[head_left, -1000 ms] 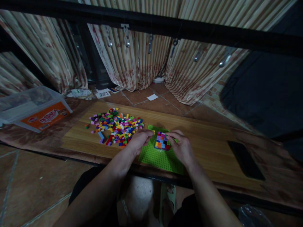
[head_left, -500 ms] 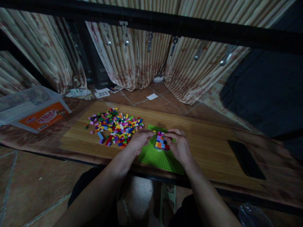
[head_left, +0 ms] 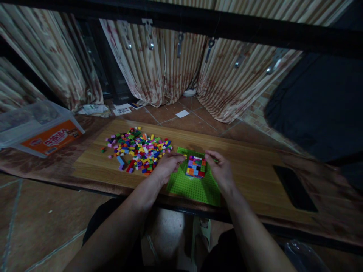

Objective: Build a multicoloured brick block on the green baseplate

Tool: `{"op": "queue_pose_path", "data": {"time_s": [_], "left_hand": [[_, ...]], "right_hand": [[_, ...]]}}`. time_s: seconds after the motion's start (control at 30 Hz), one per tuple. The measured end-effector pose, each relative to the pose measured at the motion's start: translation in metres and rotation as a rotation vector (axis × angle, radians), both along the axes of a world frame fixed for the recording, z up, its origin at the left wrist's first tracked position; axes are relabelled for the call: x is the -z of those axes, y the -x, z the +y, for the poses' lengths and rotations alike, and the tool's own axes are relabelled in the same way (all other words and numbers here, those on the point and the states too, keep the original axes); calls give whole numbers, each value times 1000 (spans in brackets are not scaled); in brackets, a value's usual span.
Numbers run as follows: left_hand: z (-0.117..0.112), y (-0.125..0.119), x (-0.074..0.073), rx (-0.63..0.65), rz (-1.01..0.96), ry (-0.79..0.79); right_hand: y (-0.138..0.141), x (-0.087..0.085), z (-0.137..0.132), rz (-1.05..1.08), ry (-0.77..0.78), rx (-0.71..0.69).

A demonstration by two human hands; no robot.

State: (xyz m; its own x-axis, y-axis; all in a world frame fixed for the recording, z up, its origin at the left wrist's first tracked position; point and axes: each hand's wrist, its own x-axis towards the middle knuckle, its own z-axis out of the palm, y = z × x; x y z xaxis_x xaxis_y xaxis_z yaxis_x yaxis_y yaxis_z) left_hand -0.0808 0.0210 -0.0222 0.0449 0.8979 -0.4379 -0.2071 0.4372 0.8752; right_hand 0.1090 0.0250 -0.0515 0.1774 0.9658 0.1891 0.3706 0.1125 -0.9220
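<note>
A green baseplate [head_left: 195, 189] lies on the wooden board [head_left: 249, 170] in front of me. A small block of many-coloured bricks [head_left: 195, 166] is built on its far half. My left hand [head_left: 167, 166] rests on the plate's left edge, fingers curled and pinched near a small yellow brick; what they grip is too small to make out. My right hand [head_left: 219, 170] sits just right of the built block, fingers bent with the tips at its far right corner. A loose pile of coloured bricks [head_left: 138, 150] is spread on the board to the left.
A clear plastic box with an orange label [head_left: 42, 130] stands at the far left. A dark phone [head_left: 293, 187] lies flat on the board at the right. Striped curtains [head_left: 170, 64] hang behind, papers lie on the tiled floor, and a black bar crosses overhead.
My right hand has drawn back to the right off the built block, which now shows in full. My left hand has stayed at the plate's left edge.
</note>
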Motion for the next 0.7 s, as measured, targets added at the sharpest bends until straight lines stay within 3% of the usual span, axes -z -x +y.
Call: {"op": "queue_pose_path", "data": {"time_s": [0.37, 0.7], "left_hand": [[1, 0, 3, 14, 2, -3], [2, -1, 8, 50, 0, -30]], "right_hand": [[11, 14, 5, 100, 148, -111], [17, 14, 4, 97, 171, -75]]}}
